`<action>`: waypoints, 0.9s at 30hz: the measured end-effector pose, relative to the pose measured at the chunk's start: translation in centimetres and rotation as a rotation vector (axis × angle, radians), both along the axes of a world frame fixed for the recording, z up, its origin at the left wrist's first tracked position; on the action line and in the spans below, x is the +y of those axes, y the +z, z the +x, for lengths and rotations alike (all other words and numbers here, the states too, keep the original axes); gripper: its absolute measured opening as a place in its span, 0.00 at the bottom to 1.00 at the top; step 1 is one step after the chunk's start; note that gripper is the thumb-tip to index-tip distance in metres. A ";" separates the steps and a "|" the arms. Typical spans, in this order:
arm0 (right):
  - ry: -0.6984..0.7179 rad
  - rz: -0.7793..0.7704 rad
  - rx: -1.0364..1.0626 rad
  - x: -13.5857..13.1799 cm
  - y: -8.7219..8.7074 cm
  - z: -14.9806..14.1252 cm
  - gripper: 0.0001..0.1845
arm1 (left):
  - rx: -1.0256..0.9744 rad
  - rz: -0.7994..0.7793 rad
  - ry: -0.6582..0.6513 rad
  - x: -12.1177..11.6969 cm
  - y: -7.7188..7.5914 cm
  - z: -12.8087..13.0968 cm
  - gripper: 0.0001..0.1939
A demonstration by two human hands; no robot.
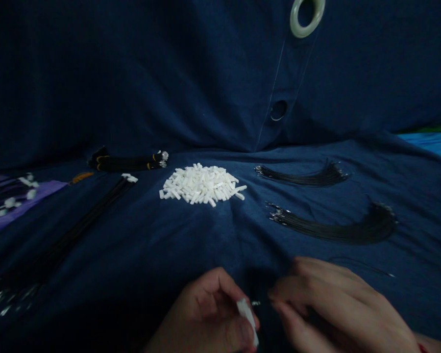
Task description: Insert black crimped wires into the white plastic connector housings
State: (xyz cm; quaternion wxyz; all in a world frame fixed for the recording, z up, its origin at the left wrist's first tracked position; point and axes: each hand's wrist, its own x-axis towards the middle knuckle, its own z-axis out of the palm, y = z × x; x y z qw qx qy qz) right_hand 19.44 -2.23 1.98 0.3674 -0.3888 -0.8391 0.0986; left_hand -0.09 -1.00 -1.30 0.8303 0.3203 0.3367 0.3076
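A pile of white connectors (202, 185) is placed on blue cloth (206, 235). Below it, a white connector (247, 317) is clamped between left hand (215, 316) thumb and fingers. Beside it, a metal tip (256, 303) is exposed. Right hand (334, 306) fingertips are brought together; their grip contents cannot be determined.

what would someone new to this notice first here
Probably the bright heap of small white pieces, in the middle of the dark blue cloth. Next, the two hands at the bottom edge: the left hand holds one white piece, the right hand close beside it. The pale ring at the top, right of centre, also stands out.
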 end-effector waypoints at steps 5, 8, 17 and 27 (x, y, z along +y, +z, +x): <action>-0.005 -0.110 0.032 -0.2 0.8 -0.4 0.09 | -0.017 0.019 0.008 -0.1 -0.3 -0.1 0.17; 0.014 -0.208 0.074 -0.1 1.2 -0.7 0.11 | -0.015 0.011 -0.013 0.0 -0.5 -0.2 0.17; 0.064 -0.316 0.071 0.1 1.2 -0.6 0.11 | -0.030 0.003 -0.018 0.0 -0.3 -0.1 0.16; 0.015 -0.237 0.037 0.0 1.1 -0.8 0.12 | -0.005 -0.003 -0.056 0.1 -0.3 -0.1 0.18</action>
